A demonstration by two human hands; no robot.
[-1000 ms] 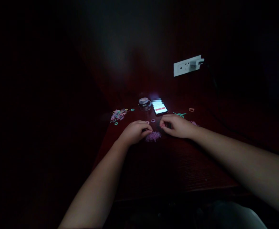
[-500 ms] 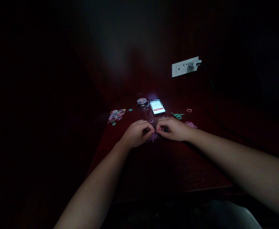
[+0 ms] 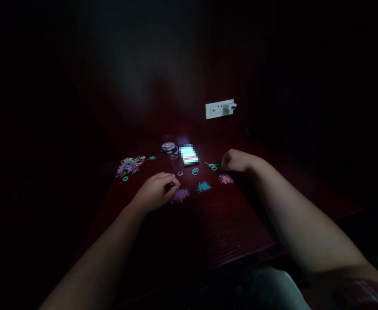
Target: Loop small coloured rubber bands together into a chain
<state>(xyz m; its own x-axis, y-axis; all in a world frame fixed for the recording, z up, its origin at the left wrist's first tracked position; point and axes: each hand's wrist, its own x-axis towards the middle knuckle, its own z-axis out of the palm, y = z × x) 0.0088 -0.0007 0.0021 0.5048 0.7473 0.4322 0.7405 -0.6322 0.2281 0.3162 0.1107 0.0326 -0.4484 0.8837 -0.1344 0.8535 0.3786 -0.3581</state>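
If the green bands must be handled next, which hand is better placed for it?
Probably the right hand: it is at the green bands, while the left hand is farther away, by the purple pile.

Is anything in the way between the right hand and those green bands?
Nothing visible. The green bands lie just beside the grip of the right hand; whether they touch is too dark to tell.

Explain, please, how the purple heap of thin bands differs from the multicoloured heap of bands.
The purple heap of thin bands looks mostly purple; the multicoloured heap of bands mixes pink, green and yellow. The purple heap lies by the left hand; the multicoloured heap farther left. The purple heap spreads less than the multicoloured heap. Both rest on the dark red tabletop.
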